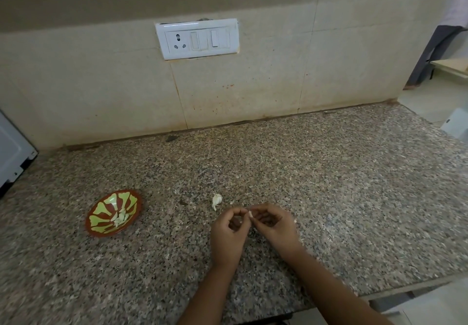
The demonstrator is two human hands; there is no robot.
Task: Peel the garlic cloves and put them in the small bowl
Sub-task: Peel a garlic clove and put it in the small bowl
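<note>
A small red bowl with a green pattern (101,213) stands on the granite counter at the left, with several peeled garlic cloves (121,218) inside. A piece of a garlic bulb (216,200) lies on the counter just beyond my hands. My left hand (229,233) and my right hand (273,225) meet fingertip to fingertip over the counter. Between them they pinch one small garlic clove (250,214); most of it is hidden by my fingers.
The granite counter (329,185) ends at a front edge near my arms and at a right edge with floor beyond. A tiled wall with a white socket panel (197,38) rises behind. A white appliance (12,154) stands at the far left. Bits of skin (232,202) lie near the bulb.
</note>
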